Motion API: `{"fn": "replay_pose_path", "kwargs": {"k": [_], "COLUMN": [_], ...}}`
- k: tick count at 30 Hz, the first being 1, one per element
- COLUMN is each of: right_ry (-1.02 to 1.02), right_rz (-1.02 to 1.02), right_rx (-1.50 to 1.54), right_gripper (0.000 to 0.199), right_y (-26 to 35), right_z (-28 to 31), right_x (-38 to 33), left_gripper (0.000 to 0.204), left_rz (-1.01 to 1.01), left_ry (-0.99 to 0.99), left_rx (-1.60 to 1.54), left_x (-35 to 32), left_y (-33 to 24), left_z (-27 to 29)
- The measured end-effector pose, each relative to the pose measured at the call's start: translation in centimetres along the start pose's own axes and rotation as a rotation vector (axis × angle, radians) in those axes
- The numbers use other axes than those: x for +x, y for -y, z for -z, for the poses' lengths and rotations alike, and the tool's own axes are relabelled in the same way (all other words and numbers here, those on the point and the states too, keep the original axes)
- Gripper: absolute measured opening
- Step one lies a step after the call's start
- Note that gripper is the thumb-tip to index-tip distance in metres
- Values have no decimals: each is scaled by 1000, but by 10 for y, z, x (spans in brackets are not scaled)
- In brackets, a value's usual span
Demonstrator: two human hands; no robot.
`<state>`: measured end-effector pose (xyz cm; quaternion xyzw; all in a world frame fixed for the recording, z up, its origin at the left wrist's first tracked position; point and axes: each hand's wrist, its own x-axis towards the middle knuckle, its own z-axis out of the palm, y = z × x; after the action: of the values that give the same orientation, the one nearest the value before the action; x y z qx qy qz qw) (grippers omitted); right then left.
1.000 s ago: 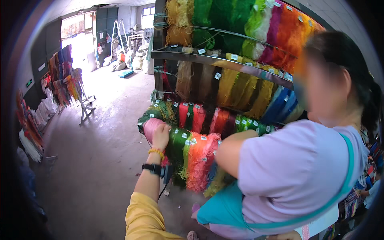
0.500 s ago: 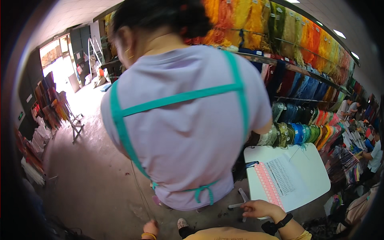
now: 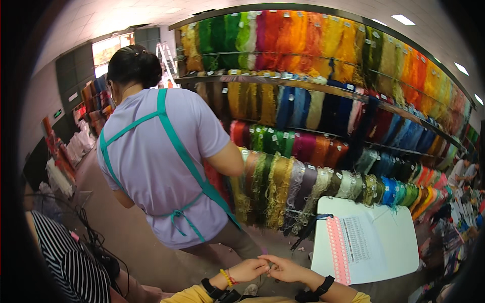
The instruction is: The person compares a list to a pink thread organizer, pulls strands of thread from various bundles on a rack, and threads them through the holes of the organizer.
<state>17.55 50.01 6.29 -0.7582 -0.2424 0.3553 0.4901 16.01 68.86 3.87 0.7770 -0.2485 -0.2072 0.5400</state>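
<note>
My left hand [image 3: 247, 270] and my right hand [image 3: 287, 268] meet at the fingertips low in the view, in front of my body. The fingers of both are curled and pressed together; whatever may be between them is hidden or too small to make out. A yellow bead bracelet [image 3: 225, 278] and a black band circle my left wrist, and another black band [image 3: 326, 285] my right. Nearest to my right hand is a white board-like tabletop [image 3: 404, 242]. On it lies a printed sheet [image 3: 371, 252] beside a pink patterned strip [image 3: 338, 247].
A person in a lilac shirt and teal apron [image 3: 166, 131] stands ahead on the left, facing a long rack of colourful yarn hanks [image 3: 283, 106]. Someone in striped clothing [image 3: 65, 252] is at lower left, near black cables [image 3: 93, 227]. More people [image 3: 459, 171] appear far right.
My hands, apart before, have come together. The view has swung right, so the apron wearer now appears further left and smaller, and more of the yarn rack shows.
</note>
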Motion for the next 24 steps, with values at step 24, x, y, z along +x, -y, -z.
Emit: {"fn": "replay_pose_path", "kwargs": {"k": [24], "right_ry": [-537], "right_rz": [52], "right_rx": [111], "right_gripper": [15], "right_y": [89], "right_z": [97], "right_x": [36], "left_gripper": [17], "left_rz": [-80], "left_ry": [-101], "left_rx": [-103], "left_x": [55], "left_y": [9], "left_z": [130]}}
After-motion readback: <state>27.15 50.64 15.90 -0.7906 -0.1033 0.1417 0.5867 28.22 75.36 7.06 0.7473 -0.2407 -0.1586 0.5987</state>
